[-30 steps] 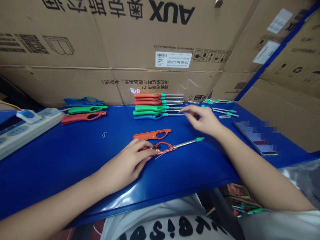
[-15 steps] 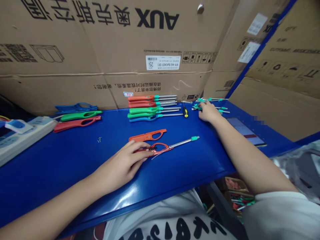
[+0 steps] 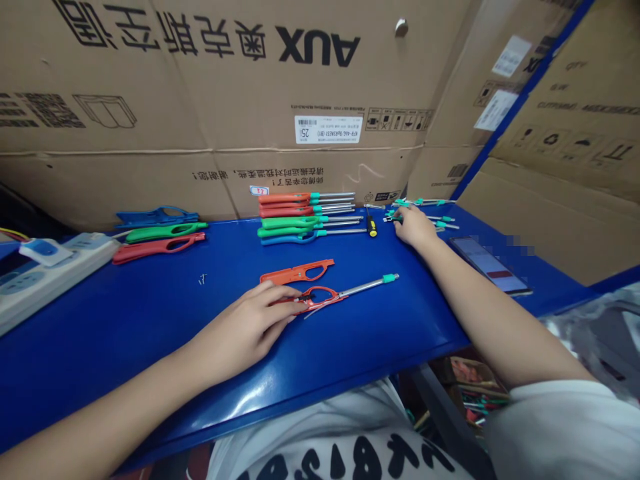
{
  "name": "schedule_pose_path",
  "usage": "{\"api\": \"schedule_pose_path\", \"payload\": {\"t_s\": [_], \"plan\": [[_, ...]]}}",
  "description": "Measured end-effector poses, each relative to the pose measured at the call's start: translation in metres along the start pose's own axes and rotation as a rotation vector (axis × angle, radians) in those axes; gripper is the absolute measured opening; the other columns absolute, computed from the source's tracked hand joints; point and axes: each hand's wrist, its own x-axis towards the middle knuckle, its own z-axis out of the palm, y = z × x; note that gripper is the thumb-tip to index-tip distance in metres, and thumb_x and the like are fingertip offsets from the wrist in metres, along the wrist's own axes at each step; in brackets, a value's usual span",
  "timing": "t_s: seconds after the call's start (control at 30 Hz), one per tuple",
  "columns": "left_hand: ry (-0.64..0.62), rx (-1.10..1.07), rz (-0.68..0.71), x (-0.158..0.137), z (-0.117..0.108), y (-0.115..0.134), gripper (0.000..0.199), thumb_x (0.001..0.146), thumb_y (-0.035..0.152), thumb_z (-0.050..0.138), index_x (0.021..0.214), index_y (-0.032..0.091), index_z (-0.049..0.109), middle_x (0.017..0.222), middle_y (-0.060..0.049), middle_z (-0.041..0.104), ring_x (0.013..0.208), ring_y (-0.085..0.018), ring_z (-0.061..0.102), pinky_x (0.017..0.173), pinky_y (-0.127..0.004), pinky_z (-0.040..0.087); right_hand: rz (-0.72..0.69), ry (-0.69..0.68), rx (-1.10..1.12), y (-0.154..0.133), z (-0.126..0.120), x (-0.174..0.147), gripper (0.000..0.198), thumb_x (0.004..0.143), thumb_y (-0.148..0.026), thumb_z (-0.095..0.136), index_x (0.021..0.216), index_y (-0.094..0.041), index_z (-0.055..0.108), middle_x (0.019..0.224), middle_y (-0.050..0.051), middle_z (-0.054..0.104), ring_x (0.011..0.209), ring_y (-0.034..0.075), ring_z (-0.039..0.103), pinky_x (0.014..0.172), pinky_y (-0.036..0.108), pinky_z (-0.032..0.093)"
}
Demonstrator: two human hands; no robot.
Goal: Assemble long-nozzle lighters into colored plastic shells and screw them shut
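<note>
My left hand (image 3: 265,313) is closed around the handle end of an opened orange stick lighter (image 3: 325,297) lying on the blue table. A metal tube (image 3: 365,287) with a green tip extends from it to the right, and a dark part shows inside near my fingertips. Just behind lies the loose orange cover half (image 3: 295,272). My right hand (image 3: 416,228) is at the back right, fingers bent down into a pile of thin metal tubes with green ends (image 3: 443,219). Its fingertips are partly hidden, so what they pinch cannot be made out.
Stick lighters (image 3: 287,223) lie in a row at the back, a yellow-black screwdriver (image 3: 371,225) beside them. Handle shells (image 3: 163,245) and a white power strip (image 3: 55,277) are at left, small screws (image 3: 202,279) nearby. A phone (image 3: 490,265) lies by my right forearm.
My right hand has shifted very slightly left at the tube pile. My left hand keeps its hold on the orange lighter. The view has tilted a little.
</note>
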Motion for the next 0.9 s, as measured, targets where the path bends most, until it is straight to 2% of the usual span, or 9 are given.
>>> {"api": "schedule_pose_path", "payload": {"t_s": [0.17, 0.43, 0.7, 0.9], "plan": [[-0.039, 0.020, -0.008, -0.0010, -0.0010, 0.0001, 0.034, 0.103, 0.020, 0.046, 0.130, 0.029, 0.065, 0.128, -0.007, 0.065, 0.117, -0.024, 0.061, 0.102, -0.044, 0.051, 0.024, 0.010, 0.004, 0.0012, -0.0004, 0.0007, 0.030, 0.092, -0.029, 0.056, 0.119, -0.018, 0.063, 0.131, 0.018, 0.058, 0.117, 0.035, 0.060, 0.093, 0.045, 0.052], [-0.051, 0.020, -0.022, -0.0019, -0.0014, -0.0008, 0.034, 0.103, 0.021, 0.046, 0.130, 0.030, 0.066, 0.129, -0.007, 0.065, 0.116, -0.024, 0.061, 0.103, -0.045, 0.049, 0.015, -0.009, 0.029, 0.0014, -0.0059, 0.0015, 0.024, 0.089, -0.022, 0.058, 0.112, -0.021, 0.068, 0.121, 0.012, 0.067, 0.112, 0.031, 0.064, 0.087, 0.040, 0.053], [-0.037, 0.006, -0.027, -0.0009, -0.0013, -0.0006, 0.035, 0.102, 0.021, 0.047, 0.130, 0.031, 0.066, 0.128, -0.007, 0.066, 0.116, -0.024, 0.061, 0.102, -0.044, 0.050, 0.005, 0.014, 0.048, 0.0041, -0.0007, 0.0033, 0.024, 0.089, -0.021, 0.056, 0.111, -0.019, 0.066, 0.125, 0.014, 0.064, 0.112, 0.030, 0.063, 0.090, 0.039, 0.051], [-0.071, 0.004, -0.037, -0.0011, -0.0024, 0.0007, 0.035, 0.104, 0.020, 0.044, 0.131, 0.031, 0.064, 0.130, -0.006, 0.064, 0.118, -0.024, 0.060, 0.104, -0.045, 0.049, -0.009, 0.008, 0.064, 0.0058, 0.0030, 0.0053, 0.025, 0.090, -0.034, 0.060, 0.110, -0.019, 0.064, 0.121, 0.013, 0.061, 0.111, 0.029, 0.060, 0.093, 0.040, 0.050]]}}
